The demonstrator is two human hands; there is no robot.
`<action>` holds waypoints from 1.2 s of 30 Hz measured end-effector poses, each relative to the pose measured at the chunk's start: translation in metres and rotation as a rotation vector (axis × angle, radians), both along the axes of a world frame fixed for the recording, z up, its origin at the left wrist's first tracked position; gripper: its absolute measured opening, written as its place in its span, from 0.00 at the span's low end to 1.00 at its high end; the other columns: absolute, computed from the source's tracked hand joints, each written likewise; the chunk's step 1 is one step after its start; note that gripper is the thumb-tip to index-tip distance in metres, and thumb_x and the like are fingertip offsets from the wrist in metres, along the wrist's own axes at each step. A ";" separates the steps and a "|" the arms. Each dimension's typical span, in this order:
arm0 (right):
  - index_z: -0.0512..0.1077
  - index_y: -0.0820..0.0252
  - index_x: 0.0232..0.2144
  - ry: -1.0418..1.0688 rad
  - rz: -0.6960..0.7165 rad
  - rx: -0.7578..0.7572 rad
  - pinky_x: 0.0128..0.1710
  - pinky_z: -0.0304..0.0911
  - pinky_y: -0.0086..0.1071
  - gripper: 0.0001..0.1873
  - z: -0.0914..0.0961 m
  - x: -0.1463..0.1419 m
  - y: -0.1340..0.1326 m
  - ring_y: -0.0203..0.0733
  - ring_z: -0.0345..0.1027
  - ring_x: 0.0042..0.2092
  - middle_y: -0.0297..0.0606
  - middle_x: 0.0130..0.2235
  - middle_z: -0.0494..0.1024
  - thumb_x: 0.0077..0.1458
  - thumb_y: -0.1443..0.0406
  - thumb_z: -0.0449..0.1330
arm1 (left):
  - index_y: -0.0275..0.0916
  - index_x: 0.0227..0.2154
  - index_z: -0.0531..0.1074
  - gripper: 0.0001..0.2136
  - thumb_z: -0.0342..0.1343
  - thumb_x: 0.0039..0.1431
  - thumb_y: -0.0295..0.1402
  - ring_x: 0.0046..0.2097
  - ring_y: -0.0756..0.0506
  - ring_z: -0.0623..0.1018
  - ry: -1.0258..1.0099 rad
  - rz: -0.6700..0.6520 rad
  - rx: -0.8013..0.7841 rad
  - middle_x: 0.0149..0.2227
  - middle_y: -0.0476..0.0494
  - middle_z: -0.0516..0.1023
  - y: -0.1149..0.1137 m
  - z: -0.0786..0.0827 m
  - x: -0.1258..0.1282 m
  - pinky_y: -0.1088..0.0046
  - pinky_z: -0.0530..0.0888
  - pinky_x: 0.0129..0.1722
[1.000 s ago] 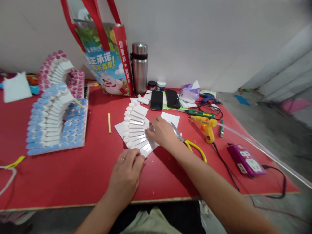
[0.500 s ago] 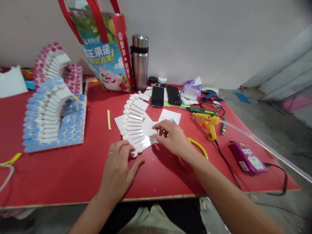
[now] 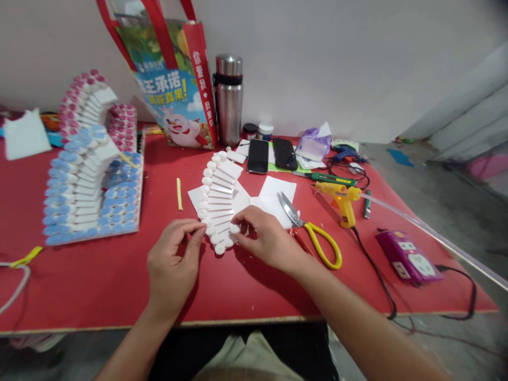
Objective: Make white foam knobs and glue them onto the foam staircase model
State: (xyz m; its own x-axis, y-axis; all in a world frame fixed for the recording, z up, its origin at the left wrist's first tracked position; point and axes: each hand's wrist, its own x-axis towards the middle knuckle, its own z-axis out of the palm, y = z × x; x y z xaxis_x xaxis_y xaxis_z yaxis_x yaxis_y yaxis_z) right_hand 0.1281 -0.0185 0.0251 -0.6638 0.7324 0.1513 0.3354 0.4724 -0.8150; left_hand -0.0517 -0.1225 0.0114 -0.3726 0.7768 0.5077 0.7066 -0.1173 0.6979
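Observation:
A curved white stair-like model (image 3: 220, 197), edged with small white rounded pieces, lies on white paper on the red table. My left hand (image 3: 174, 259) is at its outer left edge, thumb and forefinger closed together against the rounded border. My right hand (image 3: 264, 235) is over the model's near inner side. Between its thumb and forefinger is a small white rounded piece (image 3: 235, 228), close to the last steps. Yellow-handled scissors (image 3: 323, 246) lie right of my right hand, blades partly over white paper (image 3: 273, 203).
Blue-dotted (image 3: 91, 185) and pink-dotted (image 3: 93, 100) stair models stand left. A bag (image 3: 174, 95), steel flask (image 3: 229, 100) and phones (image 3: 257, 156) are at the back. Right are a yellow glue gun (image 3: 339, 198), long clear stick and purple power strip (image 3: 408, 256) with cords.
My right hand has moved left to the model with the small white piece, uncovering the scissors. My left hand has shifted left and its spread fingers have closed at the model's edge.

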 end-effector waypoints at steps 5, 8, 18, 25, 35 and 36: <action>0.73 0.60 0.40 -0.056 0.084 0.086 0.40 0.64 0.33 0.06 0.001 -0.009 0.003 0.38 0.68 0.37 0.38 0.40 0.75 0.59 0.72 0.62 | 0.38 0.39 0.76 0.03 0.57 0.66 0.29 0.43 0.46 0.79 0.012 -0.037 -0.007 0.41 0.44 0.80 0.002 -0.006 0.002 0.70 0.74 0.45; 0.73 0.60 0.40 -0.042 0.081 0.091 0.40 0.64 0.32 0.07 0.000 -0.011 0.003 0.38 0.68 0.37 0.38 0.39 0.75 0.59 0.72 0.62 | 0.39 0.38 0.75 0.03 0.56 0.67 0.30 0.42 0.46 0.79 0.004 -0.047 -0.032 0.40 0.44 0.80 0.002 -0.005 0.000 0.70 0.74 0.43; 0.74 0.61 0.38 -0.050 0.091 0.010 0.39 0.64 0.31 0.07 -0.007 -0.016 0.006 0.36 0.68 0.35 0.36 0.38 0.74 0.56 0.74 0.65 | 0.40 0.35 0.70 0.11 0.46 0.73 0.32 0.34 0.49 0.74 -0.152 -0.035 -0.080 0.35 0.48 0.75 0.001 -0.005 0.003 0.74 0.70 0.35; 0.75 0.62 0.36 -0.099 0.117 0.017 0.39 0.62 0.31 0.09 -0.002 -0.021 0.010 0.36 0.67 0.36 0.35 0.36 0.73 0.53 0.74 0.69 | 0.40 0.36 0.72 0.10 0.48 0.73 0.33 0.37 0.49 0.76 -0.184 -0.093 -0.113 0.36 0.47 0.77 -0.001 -0.006 0.000 0.73 0.72 0.37; 0.75 0.62 0.39 -0.154 0.015 -0.051 0.38 0.63 0.30 0.06 0.006 -0.008 0.000 0.37 0.69 0.37 0.37 0.39 0.76 0.58 0.70 0.66 | 0.40 0.39 0.73 0.01 0.57 0.67 0.29 0.39 0.49 0.77 -0.028 -0.021 -0.058 0.37 0.49 0.78 0.001 -0.007 -0.002 0.76 0.71 0.41; 0.75 0.62 0.39 -0.174 0.006 -0.020 0.38 0.62 0.31 0.06 0.005 -0.010 -0.002 0.37 0.69 0.37 0.37 0.39 0.76 0.58 0.69 0.66 | 0.40 0.38 0.73 0.01 0.57 0.67 0.29 0.39 0.50 0.77 -0.030 -0.030 -0.058 0.37 0.49 0.78 0.001 -0.007 -0.002 0.76 0.71 0.40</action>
